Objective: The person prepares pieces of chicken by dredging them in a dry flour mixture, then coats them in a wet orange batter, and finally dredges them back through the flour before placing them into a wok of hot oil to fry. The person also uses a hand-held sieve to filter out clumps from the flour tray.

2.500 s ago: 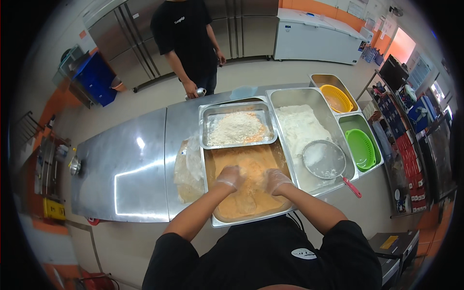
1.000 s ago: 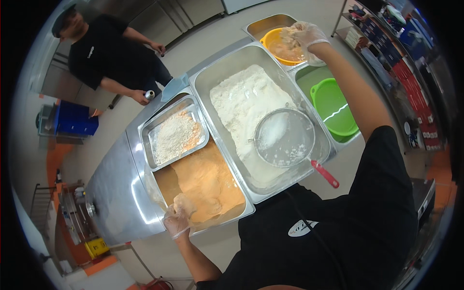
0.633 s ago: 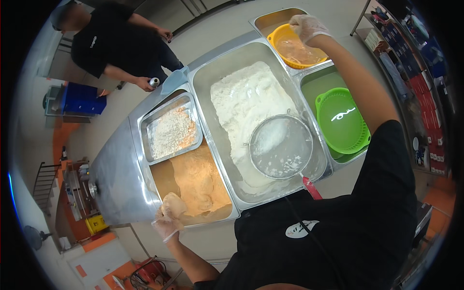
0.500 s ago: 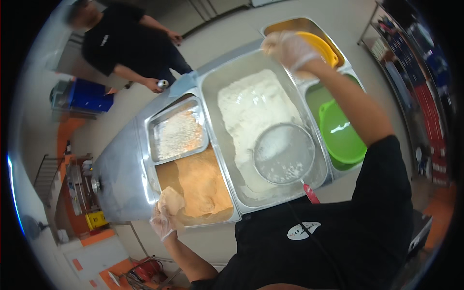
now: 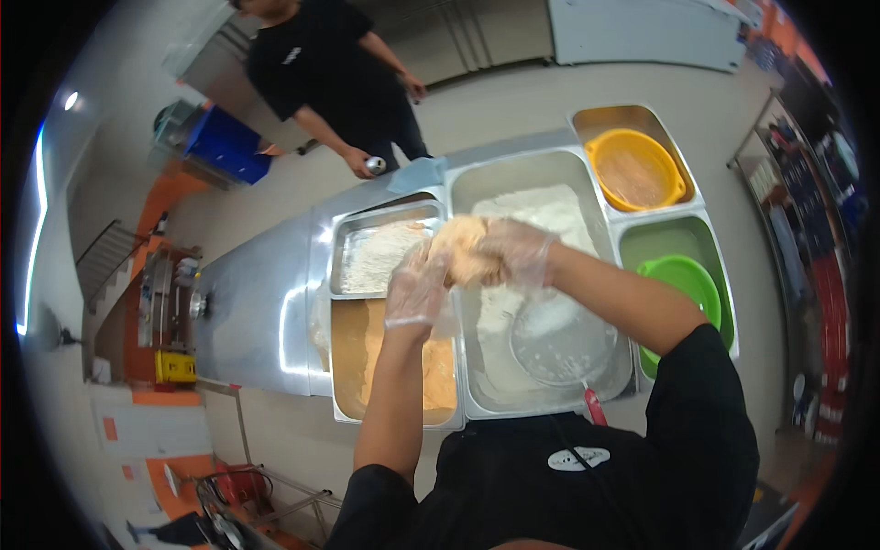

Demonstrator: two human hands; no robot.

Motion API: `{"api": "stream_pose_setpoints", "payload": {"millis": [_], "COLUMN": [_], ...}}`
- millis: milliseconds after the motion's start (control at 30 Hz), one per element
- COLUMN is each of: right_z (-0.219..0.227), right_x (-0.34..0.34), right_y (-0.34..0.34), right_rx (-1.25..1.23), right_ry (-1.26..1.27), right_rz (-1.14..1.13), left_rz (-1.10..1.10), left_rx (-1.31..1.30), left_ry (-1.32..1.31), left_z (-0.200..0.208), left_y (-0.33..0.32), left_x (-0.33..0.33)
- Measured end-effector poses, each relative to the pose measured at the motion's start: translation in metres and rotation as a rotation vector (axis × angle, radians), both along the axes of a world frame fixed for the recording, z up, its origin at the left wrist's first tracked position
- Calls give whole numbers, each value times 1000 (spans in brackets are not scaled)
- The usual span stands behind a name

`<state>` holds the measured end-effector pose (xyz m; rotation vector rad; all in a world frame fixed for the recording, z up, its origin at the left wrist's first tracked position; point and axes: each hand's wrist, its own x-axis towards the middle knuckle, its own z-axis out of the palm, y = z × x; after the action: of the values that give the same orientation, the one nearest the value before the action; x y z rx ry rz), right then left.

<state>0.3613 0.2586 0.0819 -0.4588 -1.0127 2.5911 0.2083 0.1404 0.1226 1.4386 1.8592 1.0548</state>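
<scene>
Both of my hands wear clear plastic gloves and meet above the boundary between the pans. My left hand [image 5: 415, 286] is closed on the left side of a crumb-coated, pale orange piece of food [image 5: 467, 249]. On its other side, the fingers of my right hand [image 5: 521, 252] are wrapped round it. What lies under the coating cannot be made out. White flour [image 5: 541, 203] fills much of the large pan below. A round sieve [image 5: 561, 346] with a red handle rests in that pan. Orange crumbs [image 5: 438, 376] lie in the pan nearest my left forearm.
A shallow metal tray [image 5: 341, 275] of whitish flakes sits behind the crumbs. To the right are a yellow strainer basket [image 5: 678, 186] and a green one [image 5: 704, 291] in deep pans. Across the counter [image 5: 247, 321] stands a person [image 5: 339, 82] holding a can [image 5: 375, 165].
My right hand has left the yellow basket and come to the middle. My left hand has risen from the crumb pan. Both hands now grip the coated piece together.
</scene>
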Motion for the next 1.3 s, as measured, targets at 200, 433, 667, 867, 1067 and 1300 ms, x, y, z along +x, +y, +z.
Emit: {"api": "stream_pose_setpoints", "payload": {"millis": [200,433,667,867,1067,1300], "right_z": [-23,-100,-16,39,-38,-169], "right_x": [124,269,164,9,-121,-199], "right_y": [88,202,89,-57,-166,-204], "right_rx": [307,1284,1447,1356,1780,1720], "right_ry": [-212,-1491,-1474,-1198,-753,-917], "right_rz": [-414,-419,-576,-297,470,791], "left_rz": [124,83,-162,-250,-712,-937], "left_rx": [-16,-610,-839,-835,-778,-680], "left_ry": [-340,687,514,458,492,811], "left_z": [-6,-150,-172,-172,-162,-224], "left_y": [-21,-140,-166,-156,-157,-161], "left_x": [20,-110,-143,-162,-169,-205]}}
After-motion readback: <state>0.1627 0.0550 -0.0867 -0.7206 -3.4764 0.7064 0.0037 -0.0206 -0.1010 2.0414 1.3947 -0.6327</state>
